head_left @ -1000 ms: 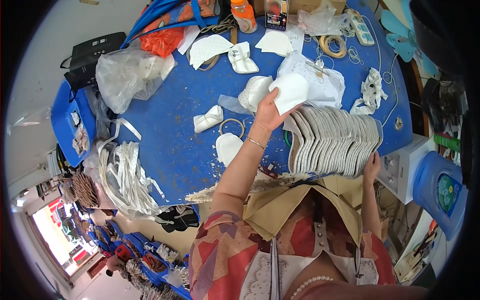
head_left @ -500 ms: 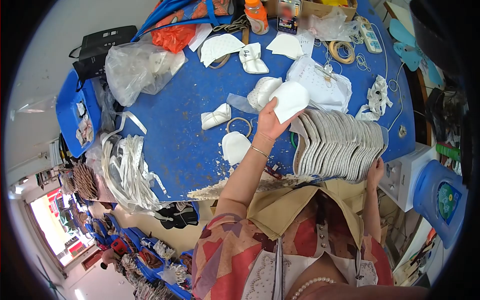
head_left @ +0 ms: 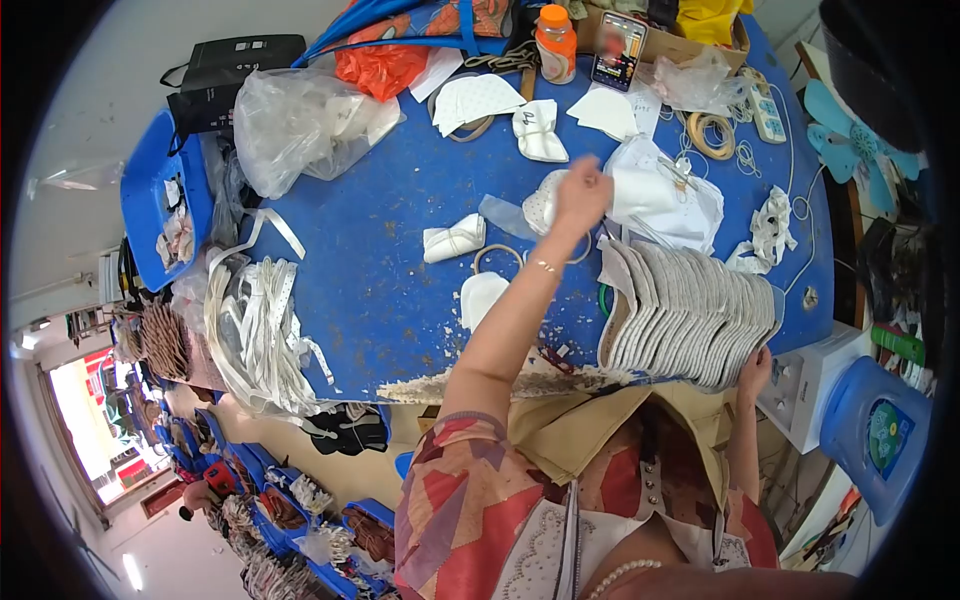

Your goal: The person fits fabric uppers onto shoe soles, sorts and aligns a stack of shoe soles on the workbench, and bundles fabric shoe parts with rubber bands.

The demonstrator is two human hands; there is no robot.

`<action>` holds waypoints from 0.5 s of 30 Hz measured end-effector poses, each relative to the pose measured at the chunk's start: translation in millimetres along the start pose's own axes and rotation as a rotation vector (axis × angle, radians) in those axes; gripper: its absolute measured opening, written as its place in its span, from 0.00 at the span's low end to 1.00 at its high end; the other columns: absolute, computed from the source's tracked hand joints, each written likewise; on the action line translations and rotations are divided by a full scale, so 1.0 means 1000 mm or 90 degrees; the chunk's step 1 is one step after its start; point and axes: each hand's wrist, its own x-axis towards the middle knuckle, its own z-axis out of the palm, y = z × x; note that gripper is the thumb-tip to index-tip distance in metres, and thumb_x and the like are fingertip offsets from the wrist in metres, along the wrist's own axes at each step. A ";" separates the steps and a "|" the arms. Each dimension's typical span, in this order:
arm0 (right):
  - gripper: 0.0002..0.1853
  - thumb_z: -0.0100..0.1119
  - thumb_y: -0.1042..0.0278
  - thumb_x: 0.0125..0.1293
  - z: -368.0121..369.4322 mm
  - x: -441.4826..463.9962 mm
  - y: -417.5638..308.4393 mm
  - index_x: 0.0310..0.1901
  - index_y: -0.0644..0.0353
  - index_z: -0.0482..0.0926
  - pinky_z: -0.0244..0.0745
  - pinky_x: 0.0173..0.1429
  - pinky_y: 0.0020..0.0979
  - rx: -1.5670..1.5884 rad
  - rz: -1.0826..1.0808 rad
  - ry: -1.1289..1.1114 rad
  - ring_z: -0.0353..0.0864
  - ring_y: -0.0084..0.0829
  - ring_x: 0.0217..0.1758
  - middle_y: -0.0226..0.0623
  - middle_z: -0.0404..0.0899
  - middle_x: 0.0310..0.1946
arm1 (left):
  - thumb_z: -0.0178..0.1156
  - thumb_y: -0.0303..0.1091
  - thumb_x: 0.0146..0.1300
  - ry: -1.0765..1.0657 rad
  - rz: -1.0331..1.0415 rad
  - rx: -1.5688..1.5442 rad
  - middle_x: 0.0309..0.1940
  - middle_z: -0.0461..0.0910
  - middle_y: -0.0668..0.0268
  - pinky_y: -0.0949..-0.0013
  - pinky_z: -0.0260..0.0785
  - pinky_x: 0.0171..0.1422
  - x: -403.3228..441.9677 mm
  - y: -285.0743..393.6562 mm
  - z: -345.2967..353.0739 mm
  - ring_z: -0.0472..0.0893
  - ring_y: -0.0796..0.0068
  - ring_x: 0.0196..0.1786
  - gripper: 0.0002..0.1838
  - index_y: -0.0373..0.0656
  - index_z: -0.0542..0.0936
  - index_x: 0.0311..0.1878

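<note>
My left hand [head_left: 582, 200] is raised over the blue table [head_left: 375, 225], its fingers curled closed. A smooth white piece [head_left: 640, 190] lies just right of the fingers; whether they grip it is unclear. Partly behind this hand is a dotted white cup-shaped piece [head_left: 541, 203]. Below and to the right, a long row of nested greyish-white curved pads [head_left: 690, 312] stands at the table's front edge. My right hand [head_left: 755, 372] is closed round the lower right end of that row. A rolled white bundle [head_left: 455, 239] and a rounded white piece [head_left: 483, 300] lie left of my left forearm.
White strips [head_left: 262, 325] hang at the left edge, near a blue bin [head_left: 165, 205] and a clear plastic bag [head_left: 300, 135]. Along the back stand an orange bottle [head_left: 556, 45] and a phone [head_left: 619, 52]. A power strip [head_left: 766, 108] and fan [head_left: 858, 145] are at right.
The view has shifted, so the table's things sit farther right. My left hand has curled its fingers, and the white piece formerly held up in it no longer shows clearly in its grasp.
</note>
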 end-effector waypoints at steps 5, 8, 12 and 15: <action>0.22 0.53 0.60 0.68 -0.010 0.016 0.003 0.59 0.64 0.72 0.68 0.54 0.28 -0.016 0.014 -0.001 0.75 0.32 0.49 0.39 0.78 0.50 | 0.61 0.28 0.48 0.449 0.191 0.426 0.36 0.80 0.58 0.63 0.72 0.42 0.080 -0.046 -0.160 0.78 0.58 0.37 0.13 0.45 0.81 0.40; 0.22 0.53 0.60 0.68 -0.007 0.006 0.004 0.59 0.64 0.72 0.68 0.55 0.28 -0.023 0.013 0.007 0.75 0.33 0.49 0.40 0.78 0.50 | 0.61 0.31 0.52 0.495 0.247 0.612 0.38 0.78 0.58 0.60 0.73 0.42 0.135 -0.110 -0.235 0.77 0.56 0.42 0.12 0.46 0.81 0.42; 0.22 0.53 0.60 0.68 -0.012 -0.001 0.005 0.59 0.64 0.72 0.68 0.55 0.28 -0.038 0.020 0.017 0.76 0.33 0.49 0.40 0.78 0.50 | 0.59 0.32 0.53 0.425 0.248 0.710 0.35 0.79 0.57 0.59 0.73 0.40 0.178 -0.130 -0.272 0.78 0.54 0.38 0.10 0.45 0.81 0.40; 0.22 0.53 0.60 0.68 -0.008 -0.003 0.008 0.59 0.64 0.72 0.68 0.55 0.29 -0.052 0.027 0.023 0.76 0.33 0.49 0.40 0.78 0.50 | 0.58 0.32 0.54 0.396 0.222 0.751 0.33 0.79 0.57 0.59 0.73 0.38 0.198 -0.138 -0.289 0.78 0.54 0.34 0.09 0.44 0.80 0.39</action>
